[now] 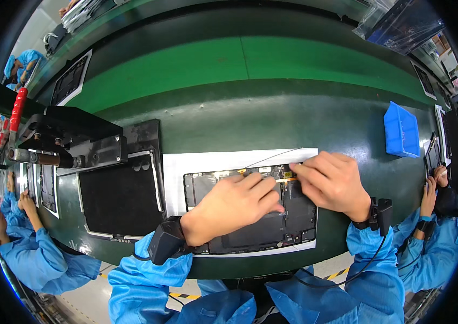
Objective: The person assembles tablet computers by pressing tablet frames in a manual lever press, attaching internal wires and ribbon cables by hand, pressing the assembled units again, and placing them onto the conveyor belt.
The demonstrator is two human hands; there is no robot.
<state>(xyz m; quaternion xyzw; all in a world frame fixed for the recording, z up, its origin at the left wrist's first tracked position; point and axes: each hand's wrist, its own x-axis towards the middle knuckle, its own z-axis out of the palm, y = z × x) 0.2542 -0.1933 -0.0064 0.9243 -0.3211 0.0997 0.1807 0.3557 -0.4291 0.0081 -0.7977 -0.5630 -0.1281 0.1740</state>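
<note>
Head view: an opened flat device (pixel 250 216) — dark internals and a battery panel showing — lay on a white sheet (pixel 196 173) near the front edge of the green table (pixel 240 102), about at its middle. Left hand (pixel 234 208) rested on the device's centre, fingers pressed flat with the tips together at a thin yellowish strip (pixel 287 180) close to the device's far edge. Right hand (pixel 334 183) came in from the right, thumb and forefinger pinched shut on the strip's other end. A thin wire (pixel 272 156) ran across the sheet behind the hands.

Handling, as a judgement: the strip looked light, floppy and easy to crease or tear — best taken by its free end with fingertips only. The device looked stiff but fragile inside, so it was better steadied on the flat battery panel or by its frame edges, not on the small parts.

At the left front of the table stood a black fixture pad (pixel 121 200) with a clamp and red-handled lever (pixel 18 110) behind it. A blue tray (pixel 401 129) sat towards the right edge. Other people in blue sleeves worked at both sides.
</note>
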